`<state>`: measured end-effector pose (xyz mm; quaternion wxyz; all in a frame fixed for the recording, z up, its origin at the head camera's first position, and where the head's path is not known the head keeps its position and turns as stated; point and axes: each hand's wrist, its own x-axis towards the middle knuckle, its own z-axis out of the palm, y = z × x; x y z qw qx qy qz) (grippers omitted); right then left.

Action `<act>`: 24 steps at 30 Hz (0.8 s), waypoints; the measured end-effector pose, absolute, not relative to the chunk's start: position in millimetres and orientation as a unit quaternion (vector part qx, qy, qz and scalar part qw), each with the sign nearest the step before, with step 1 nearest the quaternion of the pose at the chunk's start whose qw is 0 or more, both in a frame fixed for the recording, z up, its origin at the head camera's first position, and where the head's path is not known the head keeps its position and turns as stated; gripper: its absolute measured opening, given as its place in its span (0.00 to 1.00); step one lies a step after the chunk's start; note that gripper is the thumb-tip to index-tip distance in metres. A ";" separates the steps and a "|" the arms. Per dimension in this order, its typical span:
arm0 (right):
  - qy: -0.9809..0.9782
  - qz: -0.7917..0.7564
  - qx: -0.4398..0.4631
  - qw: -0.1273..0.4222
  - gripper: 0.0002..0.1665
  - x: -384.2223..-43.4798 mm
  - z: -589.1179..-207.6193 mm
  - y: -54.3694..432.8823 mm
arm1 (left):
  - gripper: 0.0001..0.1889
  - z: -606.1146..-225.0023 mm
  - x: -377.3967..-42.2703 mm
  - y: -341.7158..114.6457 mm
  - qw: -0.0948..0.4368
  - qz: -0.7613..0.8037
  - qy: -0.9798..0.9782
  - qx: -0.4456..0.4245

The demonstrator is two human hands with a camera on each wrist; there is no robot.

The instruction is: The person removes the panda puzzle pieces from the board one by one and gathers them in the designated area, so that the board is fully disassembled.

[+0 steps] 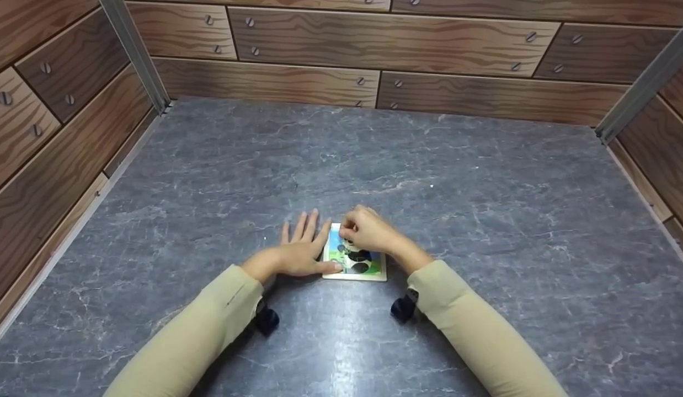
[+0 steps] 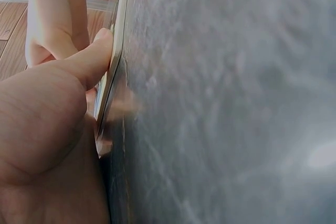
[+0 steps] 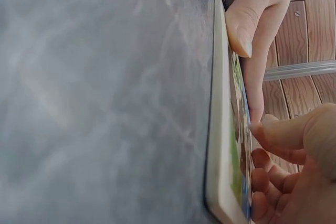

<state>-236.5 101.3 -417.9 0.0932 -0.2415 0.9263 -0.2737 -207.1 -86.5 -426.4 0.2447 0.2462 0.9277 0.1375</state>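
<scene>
A small framed picture puzzle (image 1: 381, 271) of a panda on green and blue lies flat on the table. Its pale edge (image 3: 216, 129) shows in the right wrist view. My left hand (image 1: 300, 255) lies spread along the puzzle's left side, its thumb pressing the lower left of the board. My right hand (image 1: 369, 229) is over the upper part of the picture with curled fingers. In the right wrist view, its thumb (image 3: 286, 132) and forefinger come together at the picture's surface. Whether a piece is between those fingertips is hidden.
The puzzle lies on a grey marbled table (image 1: 485, 209). Wood-patterned panels (image 1: 396, 44) stand at the back and both sides, with metal posts (image 1: 137, 55) at the corners. Black wrist devices (image 1: 403, 307) sit under both sleeves.
</scene>
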 end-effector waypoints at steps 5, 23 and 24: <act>0.926 -0.283 -0.229 0.101 0.07 -235.6 -416.7 101.1 | 0.51 -424.5 -205.7 -85.7 0.240 0.130 0.930 0.245; 0.923 -0.300 -0.229 0.075 0.10 -238.4 -416.3 100.1 | 0.41 -425.3 -206.3 -86.1 0.242 0.143 0.929 0.241; 0.923 -0.302 -0.225 0.077 0.10 -238.5 -416.2 99.8 | 0.41 -425.1 -206.4 -86.1 0.241 0.143 0.929 0.241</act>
